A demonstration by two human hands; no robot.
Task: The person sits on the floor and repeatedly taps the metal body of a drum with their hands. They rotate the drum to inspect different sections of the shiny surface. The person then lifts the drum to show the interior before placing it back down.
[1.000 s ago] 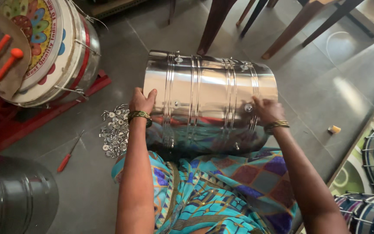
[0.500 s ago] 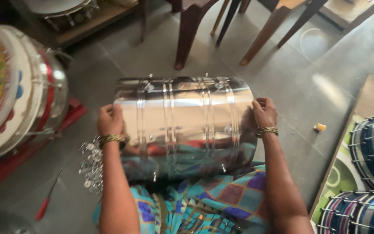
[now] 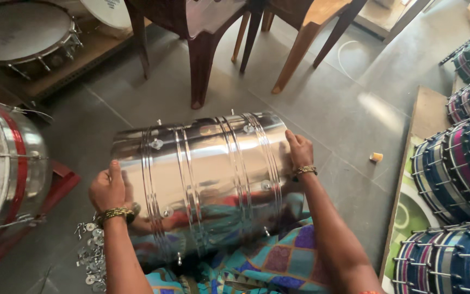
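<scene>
On lap, above grey tile floor (image 3: 354, 109): we log 1 steel drum shell (image 3: 202, 174), lying on its side, long axis running L–R, resting on our patterned teal cloth (image 3: 278, 261).
Shell finish: mirror-bright, ribbed bands near each end, small lug fittings dotted round the body.
L hand (image 3: 109, 190): palm flat vs. shell's left end, fingers spread over the rim; gold bangle at wrist. Not wrapped round anything, just pressing.
R hand (image 3: 299, 151): flat on shell's right end, fingers together & pointing up-floor; bangle at wrist too. Pressing, no pinch.
Grip summary: we hold the shell betw. both palms, one per end.
Loose hardware (image 3: 89, 250): pile of small silver fittings on floor, just below-left of L hand.
Left nbr: finished drum w/ red band (image 3: 12, 174) on red stand, near shell, apart from it.
Right nbr: stack of blue/purple drums (image 3: 452, 174), well apart.
Beyond shell: brown chair legs (image 3: 199, 65); small yellow item (image 3: 376, 157) on floor to the right.
</scene>
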